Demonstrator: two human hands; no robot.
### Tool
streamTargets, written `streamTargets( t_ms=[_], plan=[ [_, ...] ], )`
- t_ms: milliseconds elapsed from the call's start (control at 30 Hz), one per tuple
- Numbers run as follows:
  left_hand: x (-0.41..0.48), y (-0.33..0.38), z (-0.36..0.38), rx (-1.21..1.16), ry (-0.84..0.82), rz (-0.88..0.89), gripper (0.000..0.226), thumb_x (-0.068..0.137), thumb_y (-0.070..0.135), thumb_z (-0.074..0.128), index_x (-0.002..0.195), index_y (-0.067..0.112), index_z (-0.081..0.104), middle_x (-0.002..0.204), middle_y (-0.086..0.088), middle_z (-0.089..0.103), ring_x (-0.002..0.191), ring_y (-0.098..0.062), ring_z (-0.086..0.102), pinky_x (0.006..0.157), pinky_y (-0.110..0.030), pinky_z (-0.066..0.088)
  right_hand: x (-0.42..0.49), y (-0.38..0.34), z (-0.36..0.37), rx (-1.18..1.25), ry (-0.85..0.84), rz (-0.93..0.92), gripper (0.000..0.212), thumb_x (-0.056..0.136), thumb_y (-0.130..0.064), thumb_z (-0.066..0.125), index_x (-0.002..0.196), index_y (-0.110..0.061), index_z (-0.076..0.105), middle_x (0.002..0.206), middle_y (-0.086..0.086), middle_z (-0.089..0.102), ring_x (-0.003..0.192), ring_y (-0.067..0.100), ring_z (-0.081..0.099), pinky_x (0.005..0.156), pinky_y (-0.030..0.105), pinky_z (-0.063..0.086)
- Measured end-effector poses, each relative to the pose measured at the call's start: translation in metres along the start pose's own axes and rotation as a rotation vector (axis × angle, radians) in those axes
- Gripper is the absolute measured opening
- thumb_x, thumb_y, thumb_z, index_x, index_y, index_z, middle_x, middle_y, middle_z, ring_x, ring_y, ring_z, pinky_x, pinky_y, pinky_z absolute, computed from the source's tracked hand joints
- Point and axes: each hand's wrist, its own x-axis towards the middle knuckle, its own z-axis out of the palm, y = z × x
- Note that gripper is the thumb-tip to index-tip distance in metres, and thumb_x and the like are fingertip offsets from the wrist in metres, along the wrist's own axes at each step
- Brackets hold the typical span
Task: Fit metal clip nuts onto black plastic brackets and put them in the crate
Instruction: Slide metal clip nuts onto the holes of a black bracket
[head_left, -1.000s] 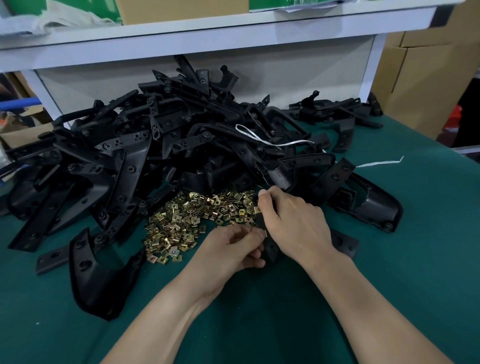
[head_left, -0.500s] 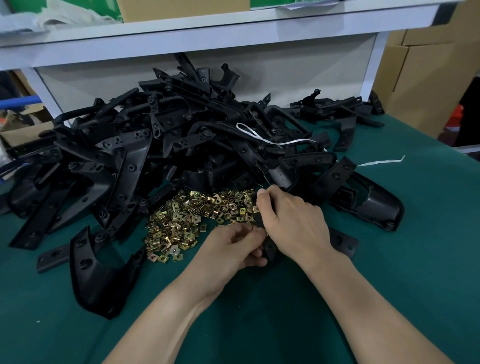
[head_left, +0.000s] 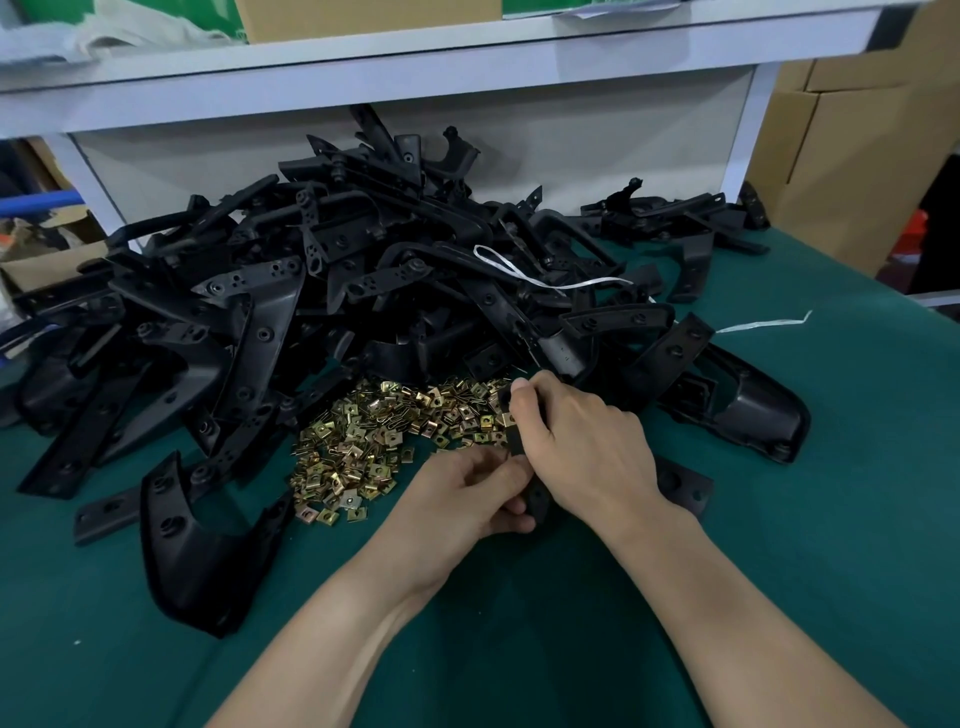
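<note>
Head view, from the left: a curved black bracket lies alone on the green table mat, with a flat black strip just beside its upper end. Behind them a big heap of black plastic brackets spreads across the back of the table, under a white shelf.

At the near foot of that heap sits a loose pile of brass-coloured metal clip nuts, resting on the mat and touching the brackets behind.

My left hand is just right of the nuts. Its fingers are curled, and the thumb and forefinger pinch the left edge of the held bracket. Whether a clip nut sits between those fingertips, I cannot tell.

My right hand wraps over the same bracket from the other side, fingers curled around it and the thumb laid near its far end, beside the nut pile. The bracket stands nearly on edge between both hands, low over the mat.

A flat black plate shows past my right wrist; I cannot tell whether it is part of the same piece. Further right lie a white strap, another large bracket and cardboard boxes.
</note>
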Motion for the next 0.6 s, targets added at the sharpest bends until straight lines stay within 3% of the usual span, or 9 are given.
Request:
streamTargets(
  t_ms=[267,433,533,600],
  plan=[
    [0.0003,0.0076,-0.0030,-0.248,-0.059,-0.075,0.041,0.099,0.029,0.054,0.105,-0.009,0.069,0.093,-0.020,0.069,0.072,-0.020,0.063,0.067,-0.031,0.057,0.0030,0.0058,-0.0061,0.092,-0.056,0.053,0.045,0.097,-0.063,0.007,0.071,-0.043,0.038,0.065,-0.015,0.048,0.069,0.014,0.048,0.068,0.038,0.034],
    [-0.0003,0.0072,-0.0078,-0.261,-0.128,-0.079,0.039,0.101,0.026,0.052,0.113,-0.008,0.066,0.095,-0.016,0.069,0.074,-0.019,0.061,0.069,-0.031,0.056,0.0039,0.0064,-0.0078,0.115,-0.068,0.083,0.057,0.097,-0.063,0.004,0.087,-0.036,0.053,0.066,-0.014,0.050,0.071,0.016,0.050,0.072,0.037,0.035],
    [-0.0005,0.0065,-0.0094,-0.245,-0.166,-0.068,0.033,0.098,0.023,0.055,0.109,-0.005,0.068,0.094,-0.015,0.068,0.074,-0.018,0.061,0.070,-0.030,0.056,0.0039,0.0063,-0.0086,0.134,-0.059,0.111,0.051,0.099,-0.058,0.005,0.083,-0.038,0.050,0.067,-0.013,0.053,0.072,0.016,0.055,0.070,0.036,0.036],
    [-0.0003,0.0056,-0.0096,-0.232,-0.178,-0.059,0.030,0.094,0.022,0.059,0.108,-0.004,0.066,0.092,-0.014,0.066,0.075,-0.018,0.060,0.070,-0.029,0.055,0.0043,0.0067,-0.0082,0.143,-0.052,0.127,0.057,0.103,-0.053,0.009,0.100,-0.035,0.063,0.076,-0.009,0.062,0.077,0.019,0.060,0.071,0.035,0.036]
  ],
)
